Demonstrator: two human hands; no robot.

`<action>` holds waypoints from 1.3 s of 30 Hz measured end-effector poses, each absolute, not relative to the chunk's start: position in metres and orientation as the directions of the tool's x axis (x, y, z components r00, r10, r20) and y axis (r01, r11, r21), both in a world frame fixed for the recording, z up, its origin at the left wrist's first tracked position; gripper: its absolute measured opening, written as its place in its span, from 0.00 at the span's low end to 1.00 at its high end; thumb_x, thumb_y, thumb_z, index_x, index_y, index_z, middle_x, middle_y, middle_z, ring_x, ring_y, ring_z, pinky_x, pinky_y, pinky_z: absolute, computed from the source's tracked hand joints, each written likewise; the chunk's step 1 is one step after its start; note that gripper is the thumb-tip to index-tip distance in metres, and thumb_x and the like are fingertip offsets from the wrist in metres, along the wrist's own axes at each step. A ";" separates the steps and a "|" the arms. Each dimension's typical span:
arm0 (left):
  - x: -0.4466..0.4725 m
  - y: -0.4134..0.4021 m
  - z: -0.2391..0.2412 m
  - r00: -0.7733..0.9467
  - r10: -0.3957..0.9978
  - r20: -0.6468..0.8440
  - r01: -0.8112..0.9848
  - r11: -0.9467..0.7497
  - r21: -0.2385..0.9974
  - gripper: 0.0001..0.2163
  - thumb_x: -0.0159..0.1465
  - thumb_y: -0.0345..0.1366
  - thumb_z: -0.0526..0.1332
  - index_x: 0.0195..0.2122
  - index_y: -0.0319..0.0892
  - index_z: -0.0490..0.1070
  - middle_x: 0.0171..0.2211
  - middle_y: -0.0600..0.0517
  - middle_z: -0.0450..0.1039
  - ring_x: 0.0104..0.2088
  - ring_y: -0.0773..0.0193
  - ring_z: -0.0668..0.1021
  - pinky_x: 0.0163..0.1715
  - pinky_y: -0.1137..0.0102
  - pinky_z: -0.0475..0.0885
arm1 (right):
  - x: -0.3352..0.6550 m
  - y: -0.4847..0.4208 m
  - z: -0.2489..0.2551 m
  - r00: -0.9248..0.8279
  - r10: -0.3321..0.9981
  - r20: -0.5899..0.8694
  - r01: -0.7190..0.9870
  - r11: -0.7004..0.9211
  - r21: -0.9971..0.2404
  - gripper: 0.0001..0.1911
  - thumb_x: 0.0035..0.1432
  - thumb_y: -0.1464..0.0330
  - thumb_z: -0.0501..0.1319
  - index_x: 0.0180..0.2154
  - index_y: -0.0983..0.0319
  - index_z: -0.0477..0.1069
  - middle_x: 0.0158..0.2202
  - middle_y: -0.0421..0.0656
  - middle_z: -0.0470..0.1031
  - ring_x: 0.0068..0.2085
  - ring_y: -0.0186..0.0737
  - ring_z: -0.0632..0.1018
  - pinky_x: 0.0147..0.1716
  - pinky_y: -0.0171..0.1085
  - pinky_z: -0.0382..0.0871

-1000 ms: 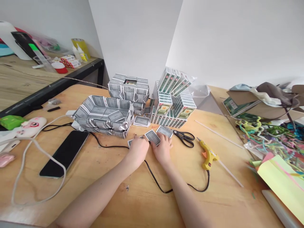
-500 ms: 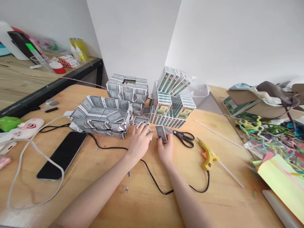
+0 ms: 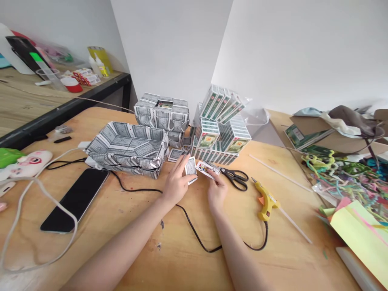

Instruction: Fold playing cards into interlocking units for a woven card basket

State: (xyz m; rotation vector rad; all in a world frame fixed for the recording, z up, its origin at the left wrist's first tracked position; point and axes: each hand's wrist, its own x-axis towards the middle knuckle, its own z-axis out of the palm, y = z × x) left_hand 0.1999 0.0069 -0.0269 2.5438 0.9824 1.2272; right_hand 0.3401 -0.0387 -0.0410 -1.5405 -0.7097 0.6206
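Between the fingers and thumb of my left hand (image 3: 176, 182) is a playing card (image 3: 190, 169), its patterned back showing. My right hand (image 3: 217, 190) pinches another playing card (image 3: 207, 169), tilted so that its printed face shows. Just beyond my left hand a few cards (image 3: 175, 155) lie on the table, back up. To the left stands an open basket (image 3: 127, 153) made of folded cards. Behind it is a second folded-card box (image 3: 162, 113). Black-handled scissors (image 3: 235, 178) lie right of my right hand, their blades partly behind the card.
Stacked card packs (image 3: 215, 137) stand at the back. A yellow glue gun (image 3: 266, 200) lies to the right, its black cord (image 3: 197, 234) running across the table in front. A phone (image 3: 75, 200) and a white cable (image 3: 36, 186) are at left. Colourful pipe cleaners (image 3: 351, 173) heap at right.
My left hand has lifted a card from the table and holds it up. My right hand has turned its card from back to face and moved slightly right.
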 end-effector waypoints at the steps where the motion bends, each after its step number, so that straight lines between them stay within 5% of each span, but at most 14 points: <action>1: 0.199 0.007 -0.026 0.451 0.607 0.654 0.480 -0.783 0.396 0.16 0.56 0.19 0.52 0.33 0.45 0.75 0.64 0.55 0.41 0.61 0.54 0.52 0.56 0.55 0.60 | 0.340 -0.039 -0.039 0.640 0.768 -0.009 0.067 -0.067 -0.996 0.18 0.46 0.70 0.52 0.38 0.64 0.74 0.40 0.46 0.76 0.43 0.45 0.74 0.46 0.44 0.64; 11: 0.201 0.005 -0.025 0.554 0.600 0.577 0.393 -0.800 0.454 0.18 0.54 0.18 0.51 0.35 0.44 0.75 0.63 0.54 0.43 0.62 0.55 0.51 0.56 0.53 0.59 | 0.338 -0.035 -0.044 0.443 0.883 -0.156 -0.323 -0.005 -0.946 0.17 0.47 0.66 0.58 0.40 0.65 0.71 0.39 0.47 0.75 0.39 0.44 0.76 0.37 0.41 0.70; 19: 0.201 0.006 -0.024 0.643 0.626 0.442 0.341 -0.750 0.566 0.20 0.56 0.20 0.48 0.43 0.45 0.73 0.62 0.53 0.46 0.62 0.59 0.50 0.58 0.56 0.57 | 0.337 -0.033 -0.042 0.401 0.907 -0.127 -0.404 0.051 -0.913 0.19 0.42 0.66 0.64 0.40 0.60 0.67 0.38 0.42 0.73 0.35 0.38 0.75 0.35 0.38 0.70; 24: 0.200 0.010 -0.023 0.527 0.706 0.473 0.356 -0.689 0.632 0.16 0.60 0.26 0.51 0.47 0.45 0.69 0.55 0.50 0.62 0.61 0.59 0.55 0.56 0.56 0.59 | 0.337 -0.031 -0.043 0.428 0.890 -0.158 -0.455 0.061 -0.888 0.18 0.47 0.63 0.59 0.41 0.62 0.68 0.42 0.46 0.73 0.39 0.43 0.75 0.34 0.42 0.72; 28: 0.197 0.014 -0.028 0.273 0.810 0.519 0.363 -0.586 0.725 0.11 0.61 0.32 0.52 0.43 0.43 0.70 0.43 0.49 0.73 0.50 0.60 0.70 0.50 0.60 0.65 | 0.336 -0.030 -0.048 0.459 0.877 -0.142 -0.412 0.069 -0.908 0.19 0.48 0.65 0.57 0.44 0.62 0.68 0.44 0.46 0.73 0.41 0.44 0.75 0.37 0.43 0.72; 31: 0.196 0.015 -0.033 0.053 0.914 0.402 0.341 -0.395 0.853 0.08 0.59 0.35 0.55 0.38 0.40 0.69 0.37 0.48 0.75 0.39 0.62 0.75 0.40 0.67 0.70 | 0.335 -0.031 -0.051 0.459 0.877 -0.139 -0.336 0.027 -0.941 0.22 0.47 0.67 0.57 0.47 0.61 0.67 0.46 0.45 0.72 0.43 0.43 0.74 0.39 0.43 0.71; 35: 0.200 0.015 -0.037 0.052 0.980 0.194 0.216 -0.201 0.956 0.07 0.58 0.38 0.55 0.30 0.40 0.66 0.28 0.53 0.73 0.30 0.65 0.75 0.29 0.73 0.69 | 0.332 -0.033 -0.045 0.408 0.905 -0.120 -0.331 0.024 -0.943 0.21 0.49 0.63 0.58 0.46 0.61 0.68 0.48 0.45 0.71 0.44 0.44 0.74 0.40 0.43 0.71; 39: 0.203 0.018 -0.035 0.087 0.971 0.223 0.253 -0.239 0.938 0.06 0.55 0.36 0.57 0.23 0.40 0.67 0.38 0.51 0.73 0.40 0.62 0.74 0.39 0.70 0.68 | 0.329 -0.035 -0.038 0.334 0.932 -0.140 -0.377 -0.004 -0.926 0.18 0.47 0.63 0.61 0.41 0.62 0.71 0.39 0.44 0.75 0.38 0.42 0.76 0.38 0.41 0.71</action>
